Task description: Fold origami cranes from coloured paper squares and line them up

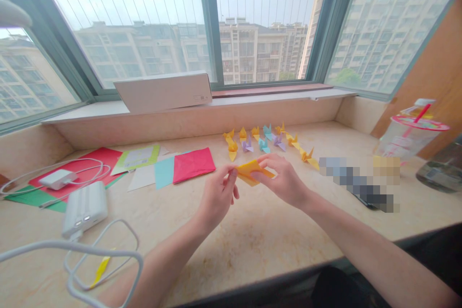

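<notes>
Many origami cranes (263, 145) line the marble counter (252, 250) — windows (263, 24) behind.

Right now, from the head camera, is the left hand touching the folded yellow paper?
Touching: the head view shows the left hand holding the left end of the folded yellow paper, with no gap visible.

The left hand (216, 197) and right hand (283, 178) are covering part of the folded yellow paper (250, 172) between their fingers. Well right of the fingers, a pixelated patch (359, 184) is obscuring what lies there, and a glass bottle (440, 171) is running off the picture's edge.
</notes>
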`<state>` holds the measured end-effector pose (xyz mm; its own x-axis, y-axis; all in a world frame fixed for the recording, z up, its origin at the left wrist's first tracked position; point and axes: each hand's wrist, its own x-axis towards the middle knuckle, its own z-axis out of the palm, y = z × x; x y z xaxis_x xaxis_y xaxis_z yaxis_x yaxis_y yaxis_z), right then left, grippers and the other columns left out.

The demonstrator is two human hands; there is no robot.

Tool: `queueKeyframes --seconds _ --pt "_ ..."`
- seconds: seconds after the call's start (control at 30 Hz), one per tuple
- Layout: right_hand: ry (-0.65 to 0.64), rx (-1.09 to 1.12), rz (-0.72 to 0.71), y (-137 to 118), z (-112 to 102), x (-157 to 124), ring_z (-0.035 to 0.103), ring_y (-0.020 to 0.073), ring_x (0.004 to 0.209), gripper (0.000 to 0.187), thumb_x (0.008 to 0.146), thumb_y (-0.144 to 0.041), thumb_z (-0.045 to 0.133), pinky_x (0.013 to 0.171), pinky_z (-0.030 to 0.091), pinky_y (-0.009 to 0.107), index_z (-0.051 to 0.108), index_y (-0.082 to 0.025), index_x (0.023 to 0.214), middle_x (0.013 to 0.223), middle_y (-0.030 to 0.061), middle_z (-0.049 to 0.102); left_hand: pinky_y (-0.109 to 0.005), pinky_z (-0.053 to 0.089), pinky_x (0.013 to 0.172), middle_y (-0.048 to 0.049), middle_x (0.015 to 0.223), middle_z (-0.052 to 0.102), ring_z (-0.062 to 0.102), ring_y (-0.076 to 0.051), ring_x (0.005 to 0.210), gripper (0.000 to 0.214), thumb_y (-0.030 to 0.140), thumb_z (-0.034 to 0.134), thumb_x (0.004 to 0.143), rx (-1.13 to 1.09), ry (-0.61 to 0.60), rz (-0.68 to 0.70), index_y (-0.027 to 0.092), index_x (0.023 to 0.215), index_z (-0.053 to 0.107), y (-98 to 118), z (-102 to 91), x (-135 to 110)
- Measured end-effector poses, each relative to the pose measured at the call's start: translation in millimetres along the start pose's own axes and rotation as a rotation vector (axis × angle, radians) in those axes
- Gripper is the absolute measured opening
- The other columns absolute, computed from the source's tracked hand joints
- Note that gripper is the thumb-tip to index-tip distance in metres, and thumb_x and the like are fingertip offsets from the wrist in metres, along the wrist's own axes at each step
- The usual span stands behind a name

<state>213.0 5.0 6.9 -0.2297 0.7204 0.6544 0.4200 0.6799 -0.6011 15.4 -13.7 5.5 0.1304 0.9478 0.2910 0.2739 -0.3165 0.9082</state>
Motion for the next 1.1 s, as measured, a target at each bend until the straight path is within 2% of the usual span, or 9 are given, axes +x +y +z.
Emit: queueKeyframes --seconds 0.07,0.17,0.27,0.4,0.53,0.7,0.87,0.97,1.1 --pt "-0.063 0.043 0.057 -1.8 0.7 -1.0 0.068 0.0207 0.082 0.011 0.088 -0.031 0.068 0.077 0.052 0.035 0.071 -0.021 0.089 0.089 0.0037 0.074 -0.016 0.035 0.036 0.0049 0.05 0.055 0.051 -0.009 0.038 0.031 0.045 0.05 0.095 -0.015 -0.003 -0.019 0.017 0.103 0.062 -0.1 1.7 -0.3" --pt "-0.099 0.131 0.098 -3.3 3.0 -3.0 0.067 0.0182 0.077 0.019 0.088 -0.028 0.067 0.069 0.053 0.03 0.069 -0.021 0.106 0.09 0.0025 0.074 -0.016 0.036 0.035 0.0024 0.062 0.062 0.053 -0.009 0.041 0.027 0.042 0.056 0.092 -0.068 0.015 -0.01 0.018 0.102 0.061 0.4 3.5 0.1" --pt "-0.093 0.19 0.08 -2.3 4.8 -4.9 0.067 0.0169 0.081 0.026 0.091 -0.025 0.063 0.071 0.053 0.028 0.065 -0.024 0.117 0.098 0.0027 0.074 -0.018 0.043 0.04 0.003 0.061 0.062 0.056 -0.01 0.047 0.024 0.04 0.059 0.091 -0.134 0.018 0.006 0.018 0.101 0.06 -0.4 3.5 1.3" --pt "-0.094 0.201 0.017 0.8 4.0 -6.0 0.067 0.0168 0.087 0.016 0.094 -0.02 0.058 0.077 0.053 0.029 0.069 -0.024 0.105 0.097 0.0031 0.073 -0.022 0.054 0.054 0.0013 0.066 0.066 0.063 -0.012 0.058 0.021 0.036 0.06 0.091 -0.241 0.005 0.017 0.017 0.1 0.061 -0.6 3.3 2.4" --pt "-0.094 0.223 -0.051 1.7 0.4 -4.8 0.066 0.0172 0.088 0.018 0.094 -0.016 0.056 0.078 0.052 0.031 0.071 -0.023 0.099 0.094 0.0043 0.07 -0.027 0.059 0.063 -0.0002 0.071 0.069 0.068 -0.014 0.063 0.02 0.033 0.06 0.091 -0.363 -0.035 -0.008 0.016 0.1 0.06 3.2 4.3 1.9" --pt "-0.063 0.262 -0.078 -0.7 -3.9 -2.3 0.065 0.0171 0.088 0.021 0.09 -0.011 0.059 0.079 0.053 0.031 0.074 -0.024 0.096 0.094 0.0044 0.07 -0.03 0.061 0.064 -0.0013 0.073 0.07 0.069 -0.015 0.066 0.021 0.034 0.06 0.091 -0.449 -0.057 0.007 0.016 0.101 0.059 8.8 4.8 1.1" --pt "-0.078 0.243 -0.132 -2.9 -8.4 -2.4 0.065 0.0182 0.089 0.024 0.089 -0.009 0.055 0.081 0.053 0.034 0.074 -0.022 0.096 0.094 0.0053 0.069 -0.029 0.061 0.059 -0.0013 0.073 0.069 0.068 -0.015 0.063 0.02 0.034 0.06 0.09 -0.43 -0.015 0.012 0.015 0.099 0.059 8.5 4.7 1.3" --pt "-0.154 0.2 -0.166 -4.3 -11.8 -2.5 0.065 0.0201 0.096 0.024 0.092 -0.014 0.053 0.087 0.052 0.038 0.071 -0.021 0.106 0.103 0.0081 0.068 -0.029 0.061 0.058 -0.0009 0.071 0.069 0.068 -0.015 0.061 0.02 0.033 0.06 0.09 -0.386 0.028 0.019 0.015 0.098 0.059 5.4 5.0 1.4" --pt "-0.221 0.151 -0.199 -4.3 -10.4 -2.8 0.063 0.0241 0.105 0.029 0.087 -0.029 0.069 0.093 0.052 0.042 0.068 -0.021 0.115 0.113 0.0105 0.065 -0.031 0.061 0.063 -0.0012 0.073 0.069 0.069 -0.016 0.067 0.021 0.035 0.06 0.091 -0.335 0.071 0.031 0.016 0.099 0.058 3.3 5.8 1.1"
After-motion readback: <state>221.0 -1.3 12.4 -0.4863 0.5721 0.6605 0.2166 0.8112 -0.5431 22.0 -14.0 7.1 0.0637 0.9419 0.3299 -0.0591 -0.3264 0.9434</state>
